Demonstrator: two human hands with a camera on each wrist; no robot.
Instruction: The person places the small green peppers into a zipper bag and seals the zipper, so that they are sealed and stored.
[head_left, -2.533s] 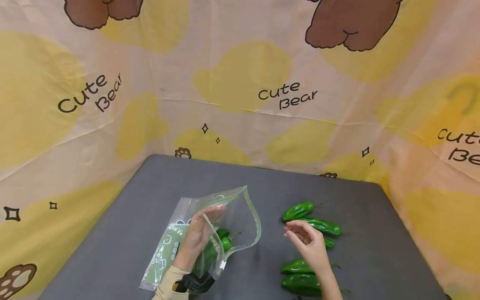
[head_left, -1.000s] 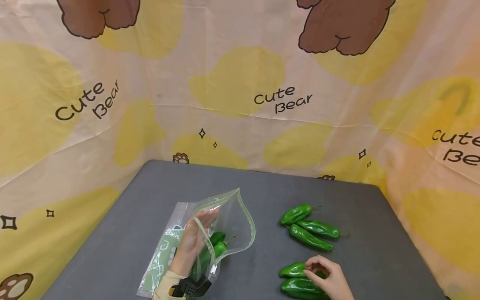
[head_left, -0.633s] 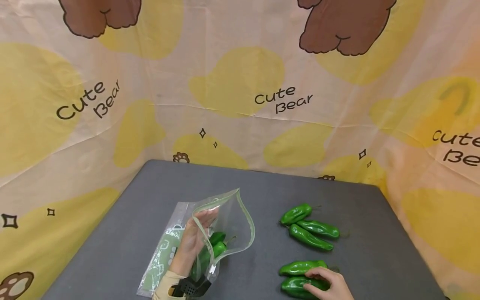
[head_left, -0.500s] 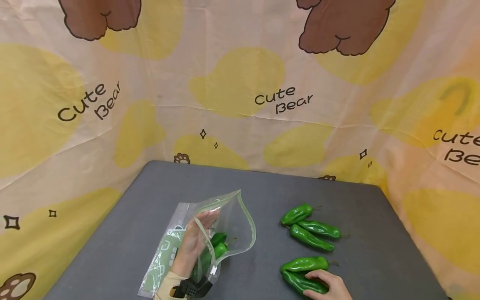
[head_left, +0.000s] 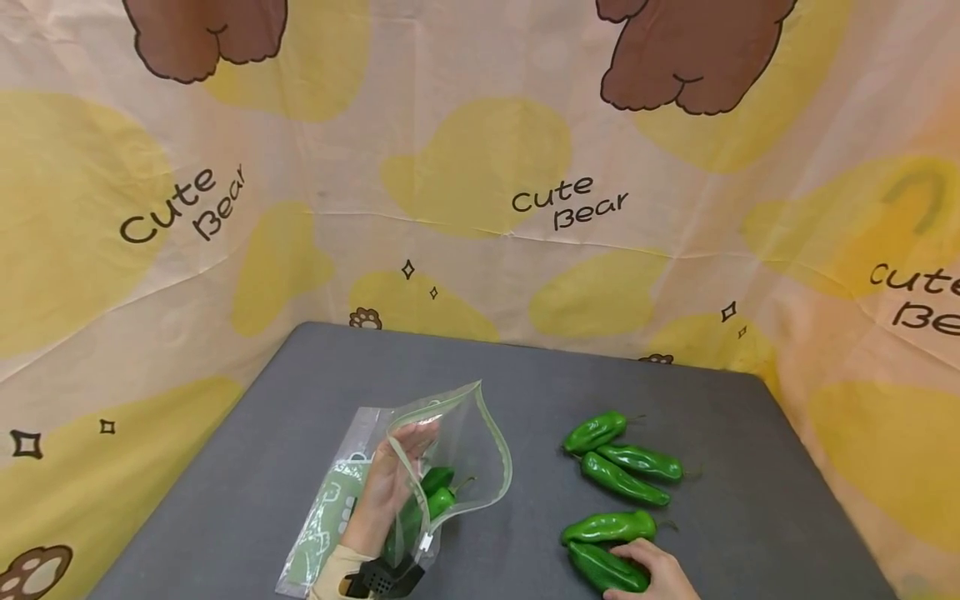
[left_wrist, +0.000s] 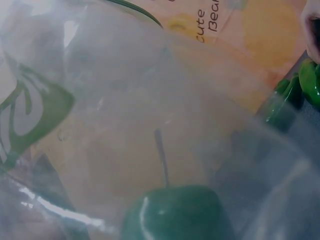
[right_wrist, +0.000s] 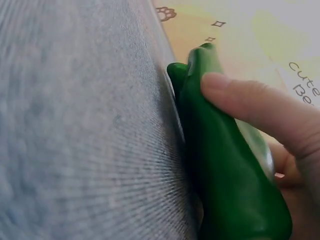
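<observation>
A clear zip bag (head_left: pixel 474 454) with a pale green rim gapes toward the right in the head view. My left hand (head_left: pixel 384 479) is at its left side, fingers extended against the plastic and partly seen through it. Several green peppers (head_left: pixel 441 500) lie inside; one shows its stem through hazy plastic in the left wrist view. At the lower right, my right hand (head_left: pixel 654 573) grips a green pepper (head_left: pixel 600 567) between thumb and fingers. The right wrist view shows the thumb along this pepper (right_wrist: pixel 225 175). Another green pepper (head_left: pixel 609 527) lies just beyond, touching it at one end.
Farther back on the grey table (head_left: pixel 510 375) lies a cluster of three green peppers, one of them in front (head_left: pixel 624 479). A green-printed plastic packet (head_left: pixel 322 517) lies left of the bag. Patterned cloth (head_left: pixel 480 167) surrounds the table's back and sides.
My right hand has come down from the back cluster, passed the upper pepper of the front pair and taken the lower one, which now slants. My left hand and the bag have stayed about the same.
</observation>
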